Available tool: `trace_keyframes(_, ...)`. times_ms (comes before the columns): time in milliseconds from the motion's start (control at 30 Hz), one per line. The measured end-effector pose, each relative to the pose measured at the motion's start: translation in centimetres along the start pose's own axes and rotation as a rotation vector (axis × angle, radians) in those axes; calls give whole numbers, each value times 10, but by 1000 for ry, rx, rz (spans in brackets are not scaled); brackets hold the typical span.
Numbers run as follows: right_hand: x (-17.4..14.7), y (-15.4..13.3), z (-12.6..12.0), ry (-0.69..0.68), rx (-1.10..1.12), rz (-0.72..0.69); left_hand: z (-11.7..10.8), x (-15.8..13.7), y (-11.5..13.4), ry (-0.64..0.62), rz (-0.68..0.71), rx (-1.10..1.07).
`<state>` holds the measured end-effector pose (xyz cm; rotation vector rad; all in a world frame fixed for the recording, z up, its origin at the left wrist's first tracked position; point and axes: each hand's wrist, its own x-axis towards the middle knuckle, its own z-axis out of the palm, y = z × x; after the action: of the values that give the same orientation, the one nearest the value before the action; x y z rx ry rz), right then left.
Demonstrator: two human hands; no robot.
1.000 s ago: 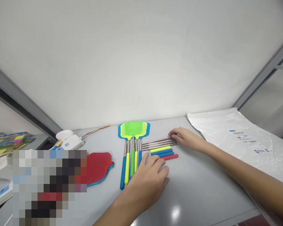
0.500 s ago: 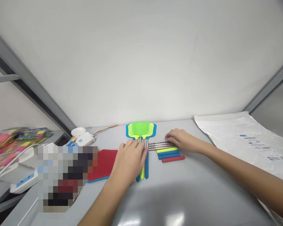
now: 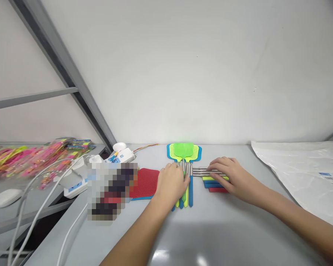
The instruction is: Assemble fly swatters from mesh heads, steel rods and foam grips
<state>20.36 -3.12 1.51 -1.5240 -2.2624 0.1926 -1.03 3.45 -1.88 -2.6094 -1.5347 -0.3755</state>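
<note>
Several fly swatters with blue and yellow heads (image 3: 197,153) lie stacked, handles toward me. On top lies a bright green fly swatter (image 3: 183,149), slightly blurred. My left hand (image 3: 172,181) is closed at its green handle, thumb on the right side; its fingers partly hide the metal shafts. More swatters lie crosswise to the right, with metal rods (image 3: 199,172) and yellow, blue and red handles (image 3: 209,183). Over these rests my right hand (image 3: 230,175), fingers stretched out and apart. The crosswise swatters' red head (image 3: 144,183) lies left of my left hand, over a blue edge.
A pixelated patch (image 3: 112,194) covers something at the left. Behind it are a white power strip (image 3: 124,156) and cables (image 3: 41,207). Colourful packaged goods (image 3: 39,159) lie on the far-left table. A white plastic mailer bag (image 3: 294,166) lies at the right.
The view has turned left, so everything sits further right in the picture. My right hand has spread over the crosswise handles. The green handle now shows under my left hand.
</note>
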Motion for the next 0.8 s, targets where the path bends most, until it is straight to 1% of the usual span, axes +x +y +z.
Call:
trace_keyframes(100, -2, -9, 0, 60, 81, 54, -15, -3, 3, 79, -9, -80)
trace_keyframes(133, -1, -13, 1, 79, 143, 94, -21, -6, 6, 127, 3, -129)
trace_keyframes(200, 1, -24, 1, 90, 350, 200, -32, -13, 17, 230, 56, -258)
trace_keyframes(267, 2, -37, 2, 81, 611, 292, -38, -20, 30, 301, 154, -398)
trace_keyframes(333, 2, -51, 2, 101, 815, 355, -39, -27, 42, 319, 308, -508)
trace_keyframes(400, -1, -62, 0, 165, 915, 403, -39, -32, 48, 307, 480, -578)
trace_keyframes(433, -3, -66, -2, 190, 936, 419, -40, -33, 49, 298, 536, -618)
trace_keyframes(467, -6, -67, -6, 191, 942, 425, -41, -35, 47, 295, 549, -676)
trace_keyframes(500, -10, -68, -10, 170, 930, 424, -43, -38, 44, 293, 512, -764)
trace_keyframes(533, -13, -68, -16, 125, 894, 418, -46, -41, 40, 290, 429, -887)
trace_keyframes(600, -20, -66, -27, 1, 761, 386, -52, -51, 29, 260, 217, -1218)
trace_keyframes(633, -23, -66, -32, -56, 682, 348, -56, -58, 23, 233, 135, -1402)
trace_keyframes(700, -29, -67, -38, -131, 522, 244, -63, -75, 12, 159, 22, -1722)
trace_keyframes(733, -32, -70, -38, -151, 447, 187, -66, -84, 7, 122, -42, -1823)
trace_keyframes(767, -35, -73, -36, -167, 375, 134, -69, -94, 2, 75, -125, -1872)
trace_keyframes(800, -38, -76, -32, -180, 305, 86, -71, -103, -1, 21, -219, -1873)
